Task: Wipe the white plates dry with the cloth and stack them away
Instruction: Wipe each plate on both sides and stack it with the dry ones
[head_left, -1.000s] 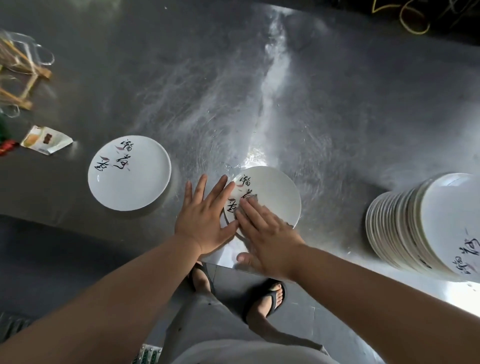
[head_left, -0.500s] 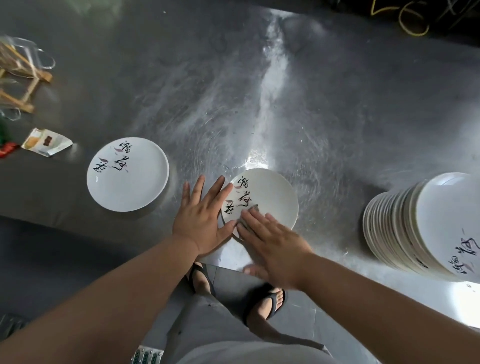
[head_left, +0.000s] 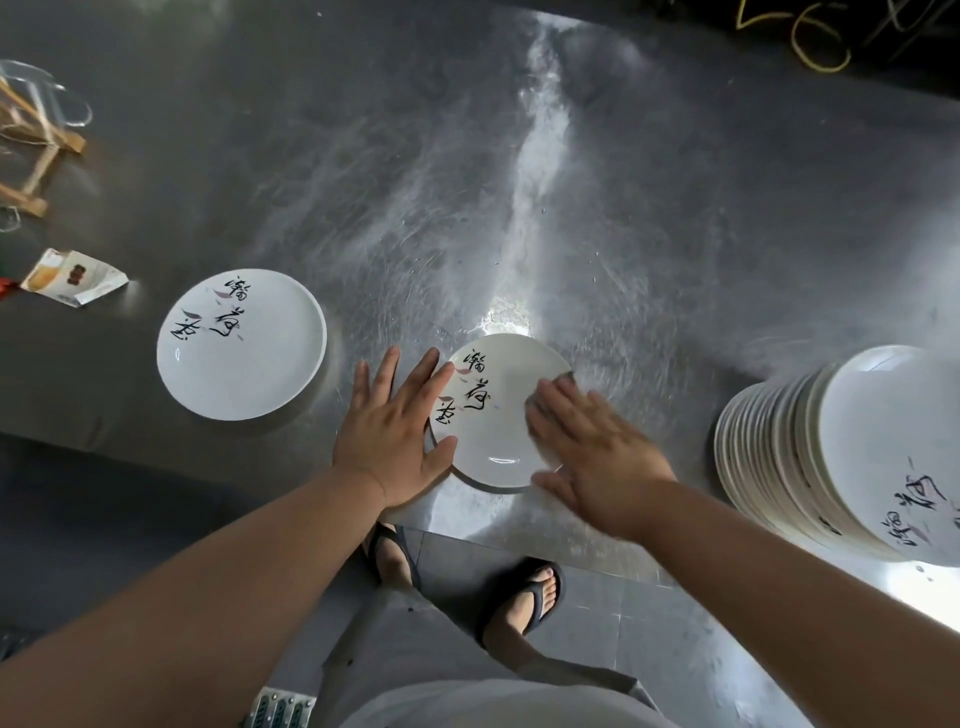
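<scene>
A white plate (head_left: 491, 415) with black brush writing lies near the front edge of the steel table. My left hand (head_left: 395, 431) lies flat with straight fingers against the plate's left rim. My right hand (head_left: 592, 452) presses flat on the plate's right side, over a grey cloth (head_left: 563, 378) of which only a corner shows beyond the fingertips. A second white plate (head_left: 241, 345) with the same writing lies alone to the left. A tall leaning stack of white plates (head_left: 852, 457) stands at the right.
The scratched steel table (head_left: 519, 182) stretches far back. A small snack packet (head_left: 72, 277) and a wooden stand with clear plastic (head_left: 31, 140) sit at the far left. My sandalled feet (head_left: 524, 597) show below the table's front edge.
My right hand with the cloth has slid from the plate's left part, beside my left hand, across to its right side. The writing on the plate is now uncovered. My left hand has stayed put.
</scene>
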